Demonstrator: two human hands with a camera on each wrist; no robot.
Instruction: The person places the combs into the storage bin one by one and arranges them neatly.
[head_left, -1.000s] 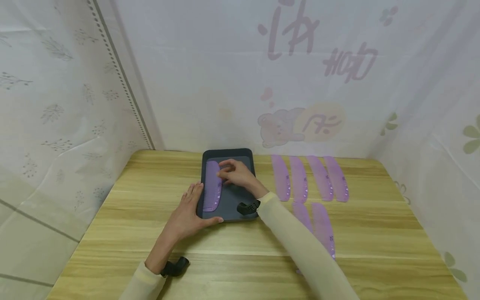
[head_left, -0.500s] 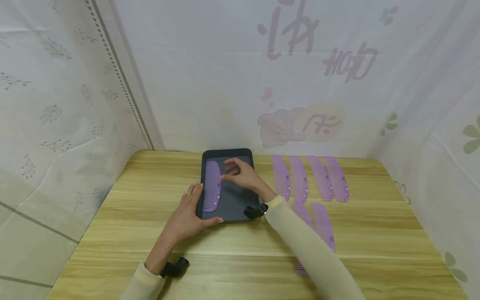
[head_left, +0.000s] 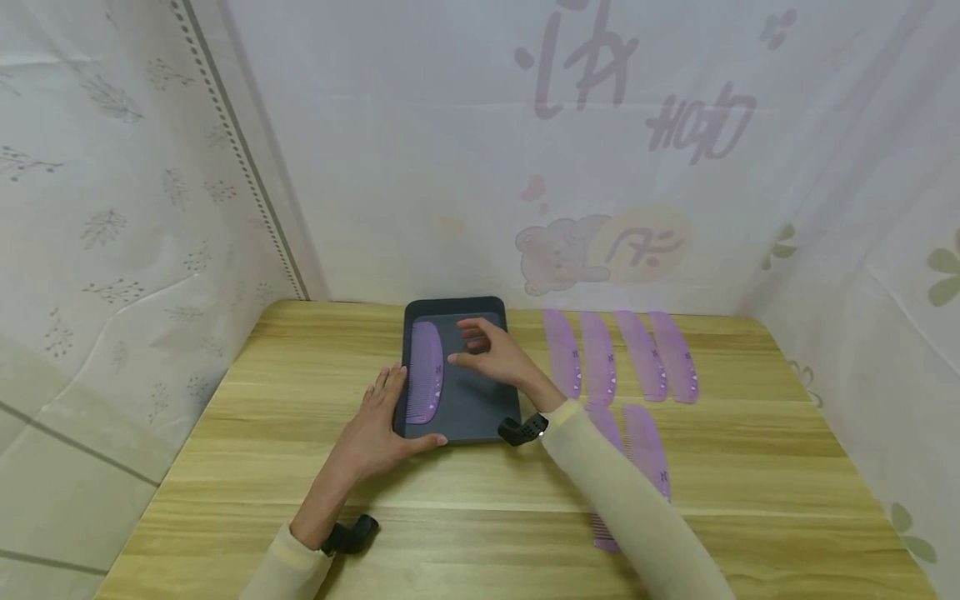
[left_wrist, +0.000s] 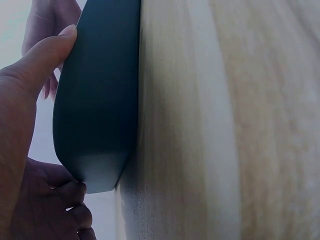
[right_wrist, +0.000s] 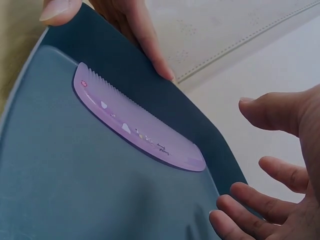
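Right grip (head_left: 501, 356) shifted rightward; comb (head_left: 427, 372) lengthwise in tray (head_left: 476, 412), teeth left.

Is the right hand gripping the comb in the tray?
No, the right wrist view shows the comb lying in the tray, with a gap between it and the right hand.

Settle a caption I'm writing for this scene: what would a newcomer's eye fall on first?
Probably the dark tray near the table's far edge, with a single purple comb lying along its left side. Next come the matching combs spread to the tray's right, some partly covered by the right sleeve. The left hand touches the tray's near left corner, while the empty right hand is over the tray.
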